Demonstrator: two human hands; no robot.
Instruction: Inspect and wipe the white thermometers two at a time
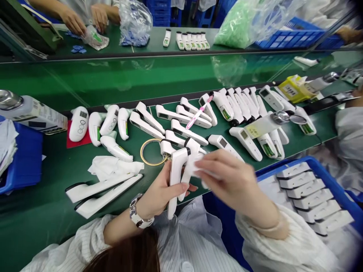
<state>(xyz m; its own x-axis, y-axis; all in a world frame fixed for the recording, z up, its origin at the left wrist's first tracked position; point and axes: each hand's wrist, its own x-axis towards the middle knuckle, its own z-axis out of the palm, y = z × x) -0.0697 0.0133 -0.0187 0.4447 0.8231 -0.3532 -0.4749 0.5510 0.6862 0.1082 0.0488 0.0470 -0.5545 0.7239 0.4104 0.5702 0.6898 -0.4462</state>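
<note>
My left hand (167, 185), with a watch on its wrist, is wrapped round two white infrared thermometers (176, 172) held side by side, their dark-tipped heads upward. Blurred by motion, my right hand (227, 175) pinches a white wipe (202, 162) against the right-hand one. Beyond my left hand lie a roll of tape (142, 153) and a crumpled white cloth (104, 168). Two more thermometers (99, 189) rest on the table to the left. Further thermometers (187, 132) lie in front of my hands, a pink toothbrush (198, 115) across some of them.
A blue tray (317, 162) with several thermometers stands at my right. A bottle (39, 113) leans by a blue bin (24, 158) on the left. Another bottle (263, 124) lies on thermometers. A co-worker's hands (75, 20) handle a plastic bag across the green partition (113, 81).
</note>
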